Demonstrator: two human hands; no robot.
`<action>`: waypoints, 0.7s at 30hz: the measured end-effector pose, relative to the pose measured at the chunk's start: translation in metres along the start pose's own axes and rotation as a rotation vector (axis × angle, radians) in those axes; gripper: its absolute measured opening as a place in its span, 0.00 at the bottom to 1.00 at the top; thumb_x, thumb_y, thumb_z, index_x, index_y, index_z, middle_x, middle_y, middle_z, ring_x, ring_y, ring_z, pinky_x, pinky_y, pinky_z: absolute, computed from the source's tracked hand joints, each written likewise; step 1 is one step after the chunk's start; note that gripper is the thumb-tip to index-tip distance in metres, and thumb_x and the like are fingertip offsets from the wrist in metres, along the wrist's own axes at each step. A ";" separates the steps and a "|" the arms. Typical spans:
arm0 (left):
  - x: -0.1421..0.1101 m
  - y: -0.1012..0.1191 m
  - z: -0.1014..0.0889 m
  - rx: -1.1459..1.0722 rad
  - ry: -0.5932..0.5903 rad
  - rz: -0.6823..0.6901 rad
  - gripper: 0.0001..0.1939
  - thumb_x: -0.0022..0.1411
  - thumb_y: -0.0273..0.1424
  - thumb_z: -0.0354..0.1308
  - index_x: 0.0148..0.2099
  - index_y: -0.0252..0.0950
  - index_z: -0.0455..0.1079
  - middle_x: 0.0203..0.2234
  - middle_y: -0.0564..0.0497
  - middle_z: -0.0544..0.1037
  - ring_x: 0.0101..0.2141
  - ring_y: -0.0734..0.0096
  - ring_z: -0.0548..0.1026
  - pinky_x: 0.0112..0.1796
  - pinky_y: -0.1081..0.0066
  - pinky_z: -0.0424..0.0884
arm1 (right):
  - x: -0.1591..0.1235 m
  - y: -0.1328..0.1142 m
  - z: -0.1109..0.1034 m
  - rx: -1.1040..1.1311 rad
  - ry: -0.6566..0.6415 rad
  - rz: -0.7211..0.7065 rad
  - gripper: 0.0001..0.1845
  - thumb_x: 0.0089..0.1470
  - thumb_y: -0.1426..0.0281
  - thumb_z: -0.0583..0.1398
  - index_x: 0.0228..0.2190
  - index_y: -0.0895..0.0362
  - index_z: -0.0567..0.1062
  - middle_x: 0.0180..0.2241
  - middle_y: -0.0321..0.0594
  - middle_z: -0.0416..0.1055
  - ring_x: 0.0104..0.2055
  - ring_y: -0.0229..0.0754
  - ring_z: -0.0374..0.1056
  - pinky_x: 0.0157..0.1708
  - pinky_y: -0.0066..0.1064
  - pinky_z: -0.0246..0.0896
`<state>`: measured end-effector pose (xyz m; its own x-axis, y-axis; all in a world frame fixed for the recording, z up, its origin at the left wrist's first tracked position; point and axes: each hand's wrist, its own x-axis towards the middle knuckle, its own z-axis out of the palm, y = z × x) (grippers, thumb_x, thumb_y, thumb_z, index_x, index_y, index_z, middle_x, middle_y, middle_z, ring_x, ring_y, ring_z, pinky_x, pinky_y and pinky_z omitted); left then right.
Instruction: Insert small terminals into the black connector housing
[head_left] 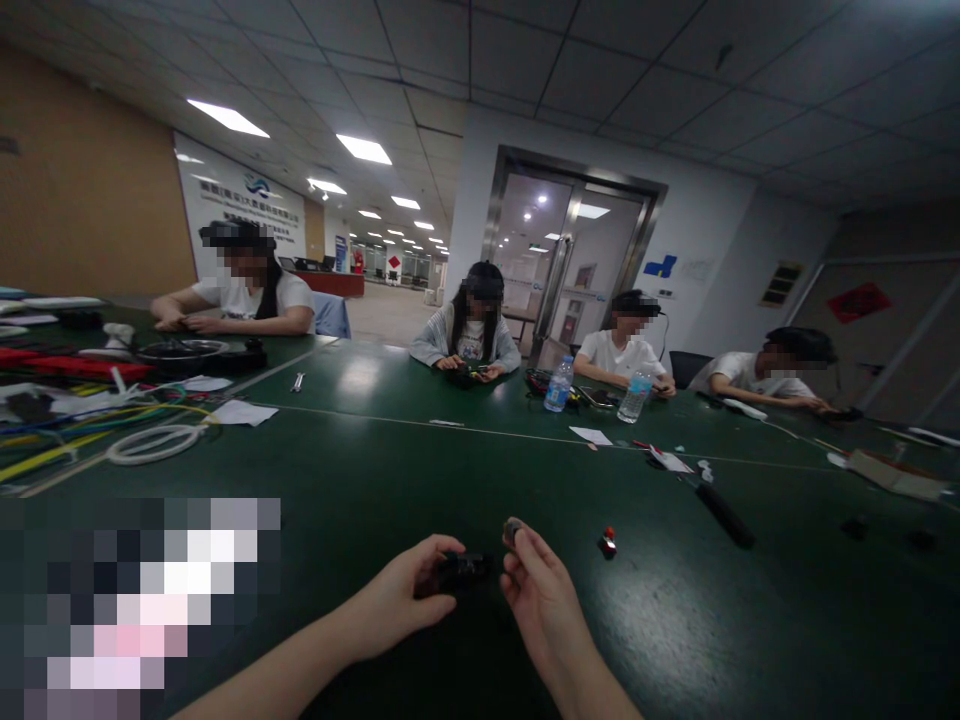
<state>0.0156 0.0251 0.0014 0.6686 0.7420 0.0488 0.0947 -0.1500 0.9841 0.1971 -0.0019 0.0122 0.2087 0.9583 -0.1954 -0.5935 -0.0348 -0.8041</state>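
Low over the green table, my left hand (417,584) grips a small black device (471,568) between thumb and fingers; its kind is too dark to make out. To its right, my right hand (541,584) is raised a little higher, with thumb and forefinger pinched on a small round greyish piece (513,530). The two held things are close together but apart. A small red and silver part (608,542) lies on the table to the right of my right hand.
Green table (360,500) spans the front. Coiled white cable (154,445) and coloured wires lie left, near a wrench (298,382). Water bottles (559,384) stand across; a black-handled tool (724,515) and cardboard tray (896,472) lie right. Several people sit opposite. A blurred patch covers the lower left.
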 end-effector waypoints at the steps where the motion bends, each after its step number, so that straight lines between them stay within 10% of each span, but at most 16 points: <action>1: 0.000 0.000 0.000 -0.006 0.000 0.002 0.22 0.53 0.24 0.55 0.49 0.41 0.55 0.38 0.54 0.69 0.39 0.68 0.69 0.39 0.68 0.64 | 0.000 0.000 0.000 -0.089 -0.022 -0.071 0.18 0.36 0.65 0.66 0.33 0.55 0.74 0.28 0.33 0.70 0.22 0.30 0.60 0.22 0.23 0.56; 11: 0.001 -0.006 0.000 -0.033 0.006 0.046 0.21 0.53 0.25 0.55 0.49 0.41 0.57 0.39 0.53 0.69 0.40 0.68 0.69 0.40 0.67 0.65 | -0.016 -0.002 0.003 -0.875 -0.342 -0.459 0.09 0.44 0.69 0.60 0.32 0.51 0.75 0.30 0.36 0.69 0.31 0.39 0.62 0.32 0.31 0.56; 21: 0.002 -0.006 0.001 0.024 0.038 0.018 0.21 0.52 0.24 0.55 0.49 0.40 0.57 0.35 0.55 0.69 0.37 0.69 0.69 0.38 0.68 0.65 | -0.021 -0.010 0.004 -1.095 -0.459 -0.513 0.12 0.45 0.73 0.57 0.32 0.47 0.74 0.33 0.38 0.67 0.37 0.45 0.61 0.38 0.36 0.53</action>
<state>0.0171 0.0265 -0.0041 0.6416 0.7635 0.0735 0.1009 -0.1790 0.9787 0.1954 -0.0202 0.0260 -0.1919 0.9330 0.3043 0.4622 0.3595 -0.8106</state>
